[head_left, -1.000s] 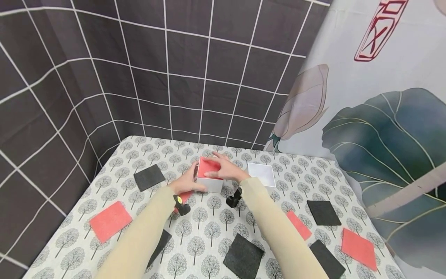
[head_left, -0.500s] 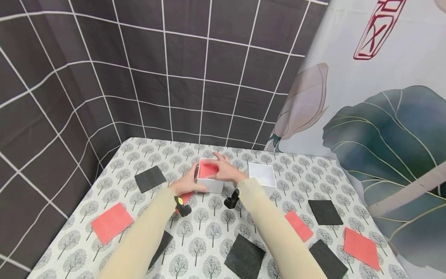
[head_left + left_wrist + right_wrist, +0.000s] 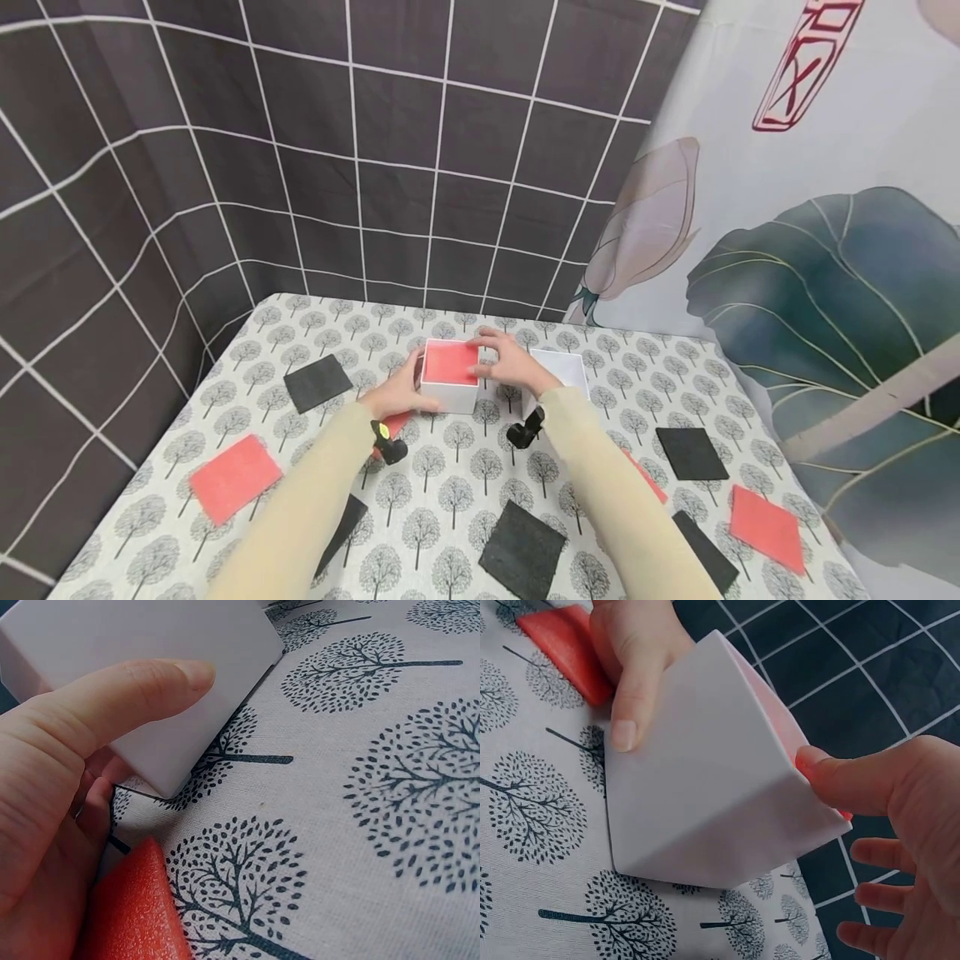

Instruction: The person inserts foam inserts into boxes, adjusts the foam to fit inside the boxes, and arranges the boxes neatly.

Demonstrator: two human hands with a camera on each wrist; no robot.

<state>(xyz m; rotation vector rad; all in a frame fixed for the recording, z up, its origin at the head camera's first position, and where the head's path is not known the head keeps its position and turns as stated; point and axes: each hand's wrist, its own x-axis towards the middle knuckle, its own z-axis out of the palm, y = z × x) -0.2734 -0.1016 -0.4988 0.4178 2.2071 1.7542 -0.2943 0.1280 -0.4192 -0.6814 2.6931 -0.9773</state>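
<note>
Best from head view: red sheet (image 3: 448, 363)

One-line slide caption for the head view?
Left hand grips a white box with a red square inside, right hand at its rim; black pieces and red pieces lie around.

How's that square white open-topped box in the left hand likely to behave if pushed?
The square white open-topped box would probably slide rather than roll, given its flat faces. It's likely light for its size, since its walls look thin. It seems fairly stiff: no dent shows where the left hand grips it.
</note>
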